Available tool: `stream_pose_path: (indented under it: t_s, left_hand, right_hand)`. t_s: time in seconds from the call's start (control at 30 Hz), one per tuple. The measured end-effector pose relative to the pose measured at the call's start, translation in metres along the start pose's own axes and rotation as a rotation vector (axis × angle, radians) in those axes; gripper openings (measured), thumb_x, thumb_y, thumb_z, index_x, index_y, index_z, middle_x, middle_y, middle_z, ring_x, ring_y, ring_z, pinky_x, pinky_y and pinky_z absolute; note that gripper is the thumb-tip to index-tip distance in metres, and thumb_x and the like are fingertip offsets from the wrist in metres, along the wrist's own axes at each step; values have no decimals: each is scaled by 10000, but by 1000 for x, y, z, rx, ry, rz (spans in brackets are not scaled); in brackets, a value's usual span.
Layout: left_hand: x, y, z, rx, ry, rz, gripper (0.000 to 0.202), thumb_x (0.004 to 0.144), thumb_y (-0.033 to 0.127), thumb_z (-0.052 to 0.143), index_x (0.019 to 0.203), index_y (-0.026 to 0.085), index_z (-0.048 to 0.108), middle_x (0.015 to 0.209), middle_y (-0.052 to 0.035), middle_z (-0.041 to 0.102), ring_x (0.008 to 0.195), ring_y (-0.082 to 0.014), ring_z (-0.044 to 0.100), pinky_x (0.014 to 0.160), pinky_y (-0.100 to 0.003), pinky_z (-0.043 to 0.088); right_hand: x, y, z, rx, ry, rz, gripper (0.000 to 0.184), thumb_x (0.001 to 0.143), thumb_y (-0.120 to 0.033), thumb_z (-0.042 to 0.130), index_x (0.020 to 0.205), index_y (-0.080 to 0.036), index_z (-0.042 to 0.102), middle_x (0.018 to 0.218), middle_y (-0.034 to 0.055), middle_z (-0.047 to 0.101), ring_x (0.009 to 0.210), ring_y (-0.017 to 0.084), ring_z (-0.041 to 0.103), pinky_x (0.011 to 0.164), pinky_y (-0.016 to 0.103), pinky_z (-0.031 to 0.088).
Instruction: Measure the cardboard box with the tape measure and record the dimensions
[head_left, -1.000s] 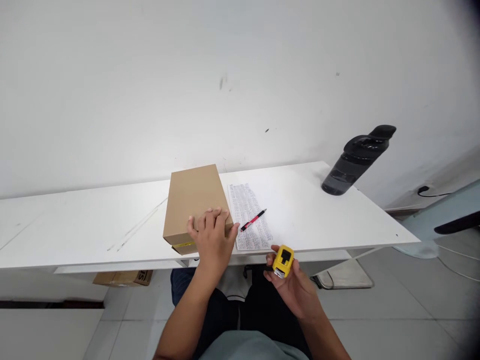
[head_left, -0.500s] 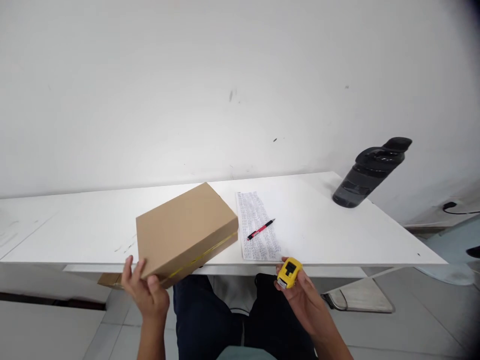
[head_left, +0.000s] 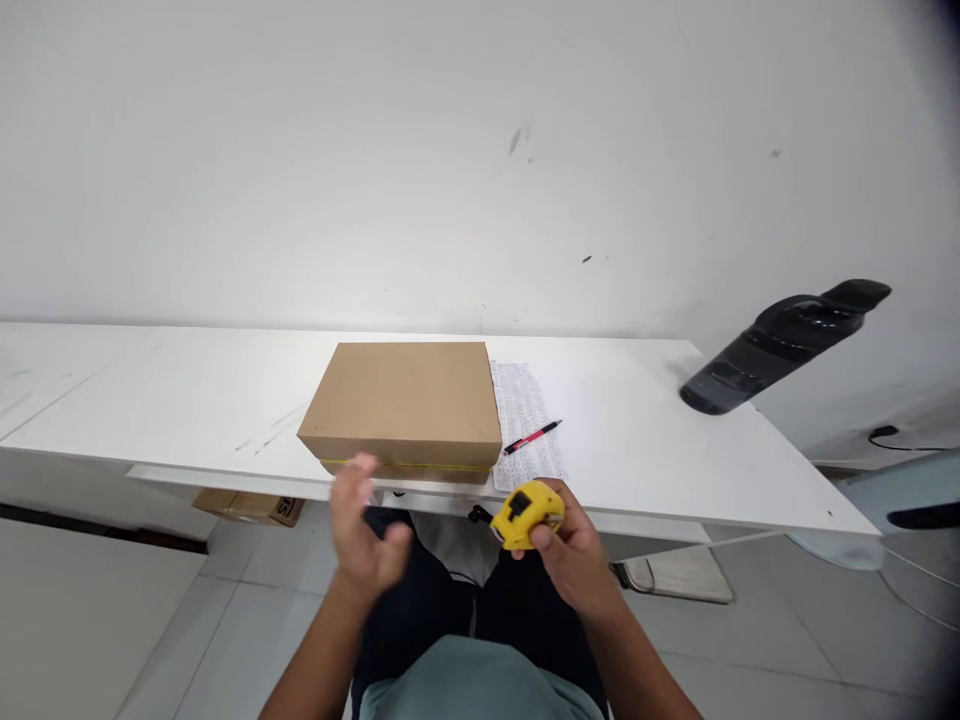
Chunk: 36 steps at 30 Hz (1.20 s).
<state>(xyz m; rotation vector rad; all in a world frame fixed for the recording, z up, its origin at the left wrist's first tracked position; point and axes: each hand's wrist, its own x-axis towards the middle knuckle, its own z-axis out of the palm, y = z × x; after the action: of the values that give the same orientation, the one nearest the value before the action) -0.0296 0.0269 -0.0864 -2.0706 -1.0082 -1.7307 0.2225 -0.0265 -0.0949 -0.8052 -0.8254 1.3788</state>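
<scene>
A closed brown cardboard box (head_left: 409,390) lies flat on the white table (head_left: 637,450), its near face along the front edge with a yellow line across it. My left hand (head_left: 364,530) is in front of that face, slightly blurred, thumb and fingers apart and nothing in it. My right hand (head_left: 574,550) grips a yellow tape measure (head_left: 529,513) with a black button, just off the table's front edge. Right of the box lies a sheet of paper (head_left: 536,465) covered in handwriting, with a red and black pen (head_left: 532,437) on top.
A dark water bottle (head_left: 772,345) stands at the table's right end, close to the white wall (head_left: 420,180). Below the table on the left is another cardboard box (head_left: 247,505). A pale blue chair (head_left: 855,510) is at the far right.
The box, tilted in my left hand before, now rests flat and squared to the table edge. My left hand has let go of it. My right hand has moved left with the tape measure, turning it.
</scene>
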Motion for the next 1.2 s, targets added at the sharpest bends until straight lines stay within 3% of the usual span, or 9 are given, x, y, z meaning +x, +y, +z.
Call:
stream_pose_path:
  t_s: [0.1, 0.17, 0.53, 0.63, 0.73, 0.8, 0.9, 1.0, 1.2]
  left_hand:
    - [9, 45, -2, -113, -239, 249, 509, 948, 460, 692, 1400, 256, 573, 1135, -65, 775, 1196, -199, 704, 1250, -458, 362]
    - [18, 56, -7, -122, -313, 273, 383, 933, 349, 740, 1291, 249, 646, 1029, -19, 804, 1044, -145, 753, 1284, -436, 299]
    - [22, 34, -26, -51, -345, 452, 187, 898, 121, 745, 1080, 167, 740, 993, -31, 819, 788, -72, 726, 1157, -315, 449]
    - [20, 7, -41, 80, -329, 509, 237, 902, 82, 710, 1090, 224, 736, 1000, -11, 817, 817, -90, 736, 1109, -337, 487]
    - [23, -48, -68, 365, -164, 465, 330, 829, 97, 804, 1101, 271, 731, 867, 25, 798, 707, -110, 702, 1005, -349, 528]
    - [26, -89, -85, 544, -3, 346, 241, 821, 205, 838, 1041, 261, 757, 798, -3, 774, 677, -159, 668, 907, -393, 541]
    - [32, -131, -100, 576, -12, 68, 105, 937, 306, 719, 1000, 245, 776, 876, -58, 782, 785, -211, 689, 846, -427, 525]
    - [38, -143, -101, 486, -82, -55, 155, 985, 321, 644, 1026, 234, 766, 971, -78, 779, 885, -223, 702, 859, -425, 512]
    - [41, -131, -82, 357, -151, 31, 206, 991, 305, 586, 1031, 221, 770, 984, -85, 771, 948, -246, 685, 915, -439, 488]
  right_hand:
    - [-1, -4, 27, -65, -106, -14, 511, 659, -487, 949, 981, -261, 623, 756, -15, 692, 503, 117, 585, 444, 236, 514]
    - [-2, -5, 37, -83, -118, -18, 535, 645, -507, 951, 984, -263, 617, 752, -18, 690, 506, 121, 593, 453, 242, 528]
    - [3, -10, 33, -293, -63, 28, 509, 664, -369, 945, 1111, -241, 737, 864, 15, 732, 627, 154, 631, 570, 297, 584]
    - [4, -19, 24, -387, -29, -79, 471, 690, -380, 932, 1111, -253, 763, 938, 41, 759, 761, 204, 686, 687, 334, 619]
    - [12, -32, 2, -452, 182, -279, 539, 676, -393, 945, 1159, -259, 750, 1057, 73, 754, 898, 243, 700, 782, 356, 620]
    - [22, -41, -15, -463, 338, -422, 572, 701, -407, 930, 1212, -263, 720, 1125, 88, 723, 959, 248, 689, 826, 361, 609]
    - [42, -48, -35, -487, 449, -557, 614, 753, -447, 887, 1300, -268, 674, 1223, 95, 673, 1063, 257, 664, 913, 389, 585]
    - [61, -46, -41, -517, 437, -547, 683, 792, -487, 844, 1399, -270, 619, 1313, 105, 651, 1148, 279, 648, 988, 439, 561]
    - [74, -28, -23, -613, 287, -478, 688, 826, -497, 808, 1443, -286, 589, 1426, 113, 636, 1247, 294, 635, 1096, 480, 508]
